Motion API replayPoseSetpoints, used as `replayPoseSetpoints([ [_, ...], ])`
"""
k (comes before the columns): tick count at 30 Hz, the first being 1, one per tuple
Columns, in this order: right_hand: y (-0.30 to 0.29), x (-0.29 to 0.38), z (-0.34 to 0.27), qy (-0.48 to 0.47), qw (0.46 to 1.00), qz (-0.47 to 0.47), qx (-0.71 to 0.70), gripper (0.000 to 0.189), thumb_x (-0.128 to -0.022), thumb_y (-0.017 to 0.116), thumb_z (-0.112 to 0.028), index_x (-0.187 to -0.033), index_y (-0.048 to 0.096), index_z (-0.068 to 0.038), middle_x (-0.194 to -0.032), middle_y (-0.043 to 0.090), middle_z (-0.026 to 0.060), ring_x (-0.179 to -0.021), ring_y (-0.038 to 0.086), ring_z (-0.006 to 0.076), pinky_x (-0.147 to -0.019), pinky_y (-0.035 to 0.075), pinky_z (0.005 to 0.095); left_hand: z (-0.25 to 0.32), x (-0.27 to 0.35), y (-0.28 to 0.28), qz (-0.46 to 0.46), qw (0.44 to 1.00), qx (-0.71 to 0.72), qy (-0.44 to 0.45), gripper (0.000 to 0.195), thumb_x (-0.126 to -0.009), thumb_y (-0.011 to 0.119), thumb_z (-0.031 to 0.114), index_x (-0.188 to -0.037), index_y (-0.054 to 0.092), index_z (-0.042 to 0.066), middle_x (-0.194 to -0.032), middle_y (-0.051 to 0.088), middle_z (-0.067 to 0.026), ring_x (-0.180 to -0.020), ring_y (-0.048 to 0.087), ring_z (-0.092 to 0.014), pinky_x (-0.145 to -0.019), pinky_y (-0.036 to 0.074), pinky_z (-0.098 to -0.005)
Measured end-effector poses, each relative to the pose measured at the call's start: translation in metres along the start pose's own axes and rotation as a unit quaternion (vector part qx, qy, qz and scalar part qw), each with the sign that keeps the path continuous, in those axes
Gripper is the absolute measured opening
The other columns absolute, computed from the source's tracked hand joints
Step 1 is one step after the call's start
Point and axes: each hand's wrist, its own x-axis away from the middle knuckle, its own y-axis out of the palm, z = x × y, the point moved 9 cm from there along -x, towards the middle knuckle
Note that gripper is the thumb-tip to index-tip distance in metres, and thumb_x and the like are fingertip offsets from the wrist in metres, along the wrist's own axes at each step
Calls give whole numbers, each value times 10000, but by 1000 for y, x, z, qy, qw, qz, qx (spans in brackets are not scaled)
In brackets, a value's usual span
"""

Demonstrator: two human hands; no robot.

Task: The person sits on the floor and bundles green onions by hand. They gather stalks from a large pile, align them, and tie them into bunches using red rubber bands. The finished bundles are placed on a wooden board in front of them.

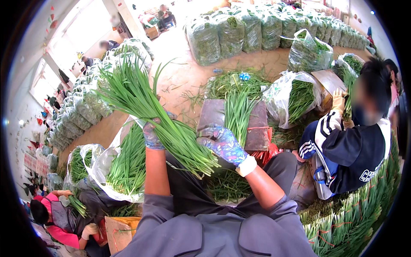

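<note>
A large bunch of long flat green leaves, likely garlic chives (160,119), slants across in front of me. Its pale stem ends point down to the right and its leaf tips fan out to the upper left. My left hand (153,134), in a patterned glove, is shut around the middle of the bunch; the leaves hide part of its fingers. Beside the stems, my right hand (224,143), in a matching floral glove, has thumb and fingers apart with nothing visible between them. A smaller bunch of chives (238,117) lies on a dark board (210,112) beyond my right hand.
Red tying strands (272,146) hang at the board's right edge. Open plastic bags of chives stand left (126,160) and right (300,96). Co-workers sit at right (350,151) and lower left (62,218). Tied bundles (346,215) line the lower right; filled bags (231,35) stand behind.
</note>
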Motion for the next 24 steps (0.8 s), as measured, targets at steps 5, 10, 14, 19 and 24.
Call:
replayPoseSetpoints([
  [5,-35,27,33,-2,927,86,-366,210,-956,654,-263,-1015,644,-62,-997,706,113,-853,646,176,-727,504,294,25,7,-21,70,993,94,32,866,-766,749,238,-1521,349,103,-1012,661,-119,-928,630,-297,-877,543,-476],
  [10,-58,47,38,60,935,61,-345,244,-972,640,-260,-1023,680,-24,-994,721,120,-895,692,169,-760,559,299,53,13,-39,87,993,43,68,648,-826,687,296,-1411,499,93,-1065,673,-150,-974,647,-295,-866,555,-490],
  [14,1,67,53,211,942,-169,-196,326,-906,699,-139,-1180,662,34,-1047,720,115,-937,687,166,-817,554,287,60,13,-75,208,969,-59,117,438,-840,653,281,-1151,637,-27,-1083,683,-169,-954,674,-327,-874,565,-467],
  [19,46,47,60,277,914,-66,-288,721,-903,729,-270,-1464,370,6,-1238,616,151,-975,675,202,-877,555,342,42,15,-89,286,951,10,114,353,-854,609,190,-1141,643,-14,-1073,678,-146,-940,671,-290,-859,569,-440],
  [24,73,10,92,269,866,48,-419,402,-975,634,-277,-1240,519,3,-1017,676,118,-797,683,218,-728,572,336,33,17,-71,346,926,-56,141,295,-856,587,153,-1085,645,-24,-1039,669,-137,-906,668,-265,-820,574,-417],
])
